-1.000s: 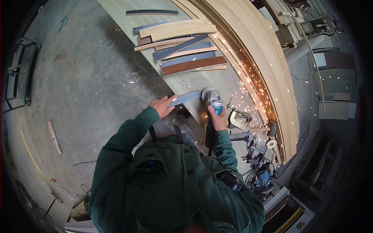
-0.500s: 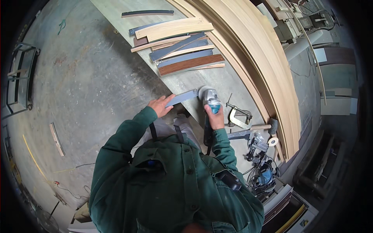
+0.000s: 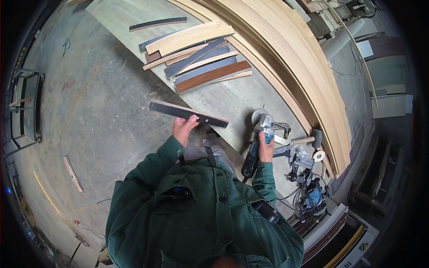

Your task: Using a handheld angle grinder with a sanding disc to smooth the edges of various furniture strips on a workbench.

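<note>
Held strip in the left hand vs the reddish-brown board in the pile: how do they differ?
Colour: the held strip shows a black face with a paler edge; the reddish-brown board shows a brown one.
Support: the held strip is up in the left hand; the reddish-brown board lies on the work surface.
Slant in view: the held strip drops toward the right, the reddish-brown board rises.
Shared: both long and narrow.

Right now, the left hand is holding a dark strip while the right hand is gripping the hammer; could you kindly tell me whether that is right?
Not quite: as the head view shows, the right hand is gripping the grinder, not the hammer. The left hand is indeed holding a dark strip.
</note>
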### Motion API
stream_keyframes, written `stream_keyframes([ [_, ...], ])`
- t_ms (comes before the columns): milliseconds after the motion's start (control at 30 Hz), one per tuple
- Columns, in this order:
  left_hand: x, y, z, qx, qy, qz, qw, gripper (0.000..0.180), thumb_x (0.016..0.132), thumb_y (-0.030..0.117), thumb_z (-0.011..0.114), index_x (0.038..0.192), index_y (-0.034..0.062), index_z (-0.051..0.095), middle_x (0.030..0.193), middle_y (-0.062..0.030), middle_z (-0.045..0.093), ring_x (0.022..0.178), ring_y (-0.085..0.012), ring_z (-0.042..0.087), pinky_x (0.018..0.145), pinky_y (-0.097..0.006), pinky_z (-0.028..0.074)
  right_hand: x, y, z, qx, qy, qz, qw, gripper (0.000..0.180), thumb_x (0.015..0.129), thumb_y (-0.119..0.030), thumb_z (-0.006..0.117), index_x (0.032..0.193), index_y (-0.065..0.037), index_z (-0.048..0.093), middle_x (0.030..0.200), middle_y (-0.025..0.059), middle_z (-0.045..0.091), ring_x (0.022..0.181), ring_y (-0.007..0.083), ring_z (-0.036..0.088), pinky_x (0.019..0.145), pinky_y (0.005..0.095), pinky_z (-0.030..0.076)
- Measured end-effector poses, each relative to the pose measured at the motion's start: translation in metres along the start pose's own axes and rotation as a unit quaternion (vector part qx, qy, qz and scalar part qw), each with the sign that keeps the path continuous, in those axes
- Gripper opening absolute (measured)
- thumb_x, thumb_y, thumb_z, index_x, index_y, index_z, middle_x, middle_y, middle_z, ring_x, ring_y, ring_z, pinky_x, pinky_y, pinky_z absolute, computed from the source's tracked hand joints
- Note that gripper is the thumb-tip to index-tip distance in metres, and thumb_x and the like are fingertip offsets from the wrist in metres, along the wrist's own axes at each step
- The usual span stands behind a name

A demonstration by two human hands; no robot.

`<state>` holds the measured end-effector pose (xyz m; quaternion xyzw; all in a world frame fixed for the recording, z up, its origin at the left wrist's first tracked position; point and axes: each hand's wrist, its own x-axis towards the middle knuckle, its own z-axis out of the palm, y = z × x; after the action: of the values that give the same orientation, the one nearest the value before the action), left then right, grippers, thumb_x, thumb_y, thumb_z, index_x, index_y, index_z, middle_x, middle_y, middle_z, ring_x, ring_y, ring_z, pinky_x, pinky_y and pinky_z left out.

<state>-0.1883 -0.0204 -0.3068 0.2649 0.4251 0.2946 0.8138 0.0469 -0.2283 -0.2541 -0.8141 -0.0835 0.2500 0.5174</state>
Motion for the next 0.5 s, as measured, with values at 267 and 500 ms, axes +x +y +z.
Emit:
stream_keyframes([
  [267, 0.026, -0.034, 0.036, -0.046, -0.121, -0.328, 0.936, 0.035, 0.091, 0.024, 0.06, 0.12, 0.0053, 0.051, 0.117, -0.0147, 0.063, 0.091, -0.0237, 0.061, 0.085, -0.038, 0.052, -0.001, -0.004, -0.001, -0.041, -0.017, -0.025, 0.999, 0.055, 0.082, -0.034, 0.074, 0.119, 0.001, 0.052, 0.107, 0.0104, 0.06, 0.094, 0.0177, 0.057, 0.086, 0.03, 0.045],
  [500, 0.031, 0.004, 0.025, 0.712, -0.069, 0.353, 0.602, 0.072, 0.074, 0.029, 0.073, 0.137, 0.0136, 0.043, 0.127, -0.014, 0.045, 0.117, -0.0348, 0.04, 0.101, -0.048, 0.032, 0.005, -0.008, 0.013, -0.034, -0.051, -0.026, 0.998, 0.057, 0.08, -0.035, 0.075, 0.117, 0.001, 0.052, 0.101, 0.0092, 0.062, 0.089, 0.0169, 0.058, 0.082, 0.03, 0.047],
])
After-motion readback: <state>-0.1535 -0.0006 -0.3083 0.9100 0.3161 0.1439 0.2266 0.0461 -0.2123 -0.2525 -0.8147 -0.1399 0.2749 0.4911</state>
